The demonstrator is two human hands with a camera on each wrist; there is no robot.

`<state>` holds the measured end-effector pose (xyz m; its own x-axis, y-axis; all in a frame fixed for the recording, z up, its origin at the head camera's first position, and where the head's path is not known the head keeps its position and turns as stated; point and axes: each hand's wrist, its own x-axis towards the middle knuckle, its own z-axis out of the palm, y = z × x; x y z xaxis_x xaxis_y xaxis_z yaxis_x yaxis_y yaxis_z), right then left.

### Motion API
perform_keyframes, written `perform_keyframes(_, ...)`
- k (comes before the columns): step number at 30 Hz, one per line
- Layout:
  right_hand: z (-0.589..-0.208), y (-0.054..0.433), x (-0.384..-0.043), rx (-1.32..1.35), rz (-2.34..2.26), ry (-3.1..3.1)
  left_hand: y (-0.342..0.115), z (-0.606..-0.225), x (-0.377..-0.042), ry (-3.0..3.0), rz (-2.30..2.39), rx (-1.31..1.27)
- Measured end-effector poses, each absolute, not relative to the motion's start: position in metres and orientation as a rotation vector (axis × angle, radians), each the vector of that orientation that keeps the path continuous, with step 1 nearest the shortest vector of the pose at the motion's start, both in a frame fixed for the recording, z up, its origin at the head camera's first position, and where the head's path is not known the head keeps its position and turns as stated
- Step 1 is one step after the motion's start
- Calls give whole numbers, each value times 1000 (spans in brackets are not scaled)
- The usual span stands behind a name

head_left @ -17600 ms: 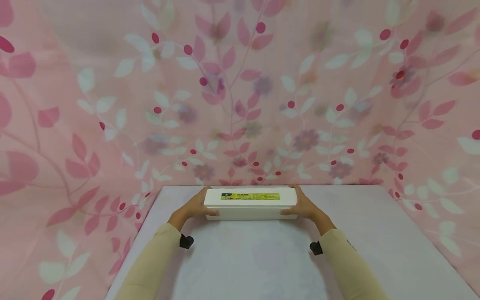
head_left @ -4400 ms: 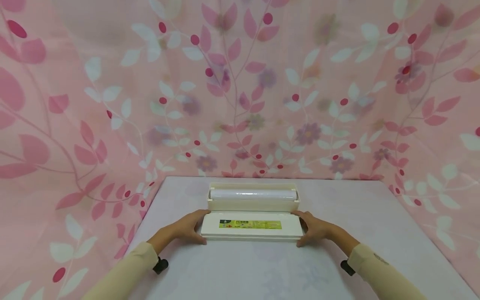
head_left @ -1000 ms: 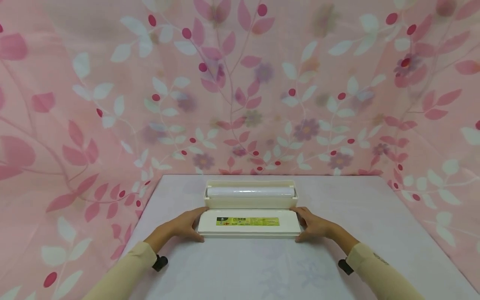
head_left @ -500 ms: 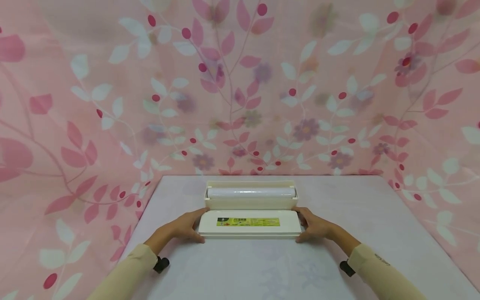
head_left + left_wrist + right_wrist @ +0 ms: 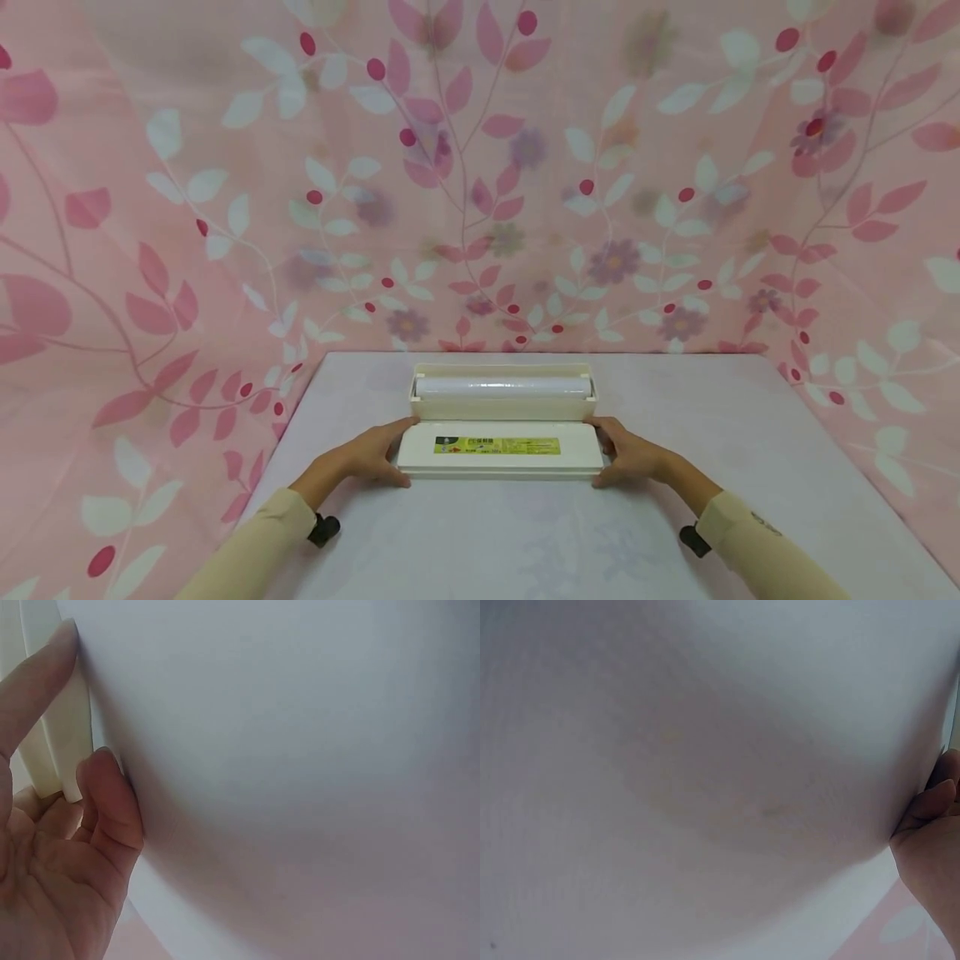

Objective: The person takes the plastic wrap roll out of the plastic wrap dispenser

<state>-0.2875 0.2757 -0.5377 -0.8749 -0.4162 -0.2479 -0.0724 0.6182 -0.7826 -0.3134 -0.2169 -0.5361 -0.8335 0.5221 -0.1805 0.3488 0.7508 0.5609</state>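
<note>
A cream cling film box (image 5: 504, 409) stands uncovered toward the back of the table, a shiny white roll of film (image 5: 502, 387) lying lengthwise inside. Directly in front is its white lid (image 5: 498, 463), green-and-yellow label (image 5: 497, 446) facing up. My left hand (image 5: 372, 452) grips the lid's left end, thumb at the near corner and fingertips at the far one. The right hand (image 5: 633, 454) holds the opposite end the same way. In the left wrist view, curled fingers of the left hand (image 5: 71, 847) rest low against the tabletop beside the lid's pale end (image 5: 67, 742).
A white cloth covers the table (image 5: 480, 542), its far edge just behind the box. Pink curtain (image 5: 480, 250) with leaf and flower print encloses the back and both sides. A small black device (image 5: 324, 530) is strapped at the left wrist, another (image 5: 694, 541) at the right.
In the oldest frame the lid sat on the box, held at both ends; since then it has come off and lies in front. Over the last second, hands and lid stay put.
</note>
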Motion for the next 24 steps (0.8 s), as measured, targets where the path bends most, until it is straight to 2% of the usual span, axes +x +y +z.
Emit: perform_keyframes(24,-537,274,-289,-301,-1148,2436,-217,-535,-312,2595,792,643)
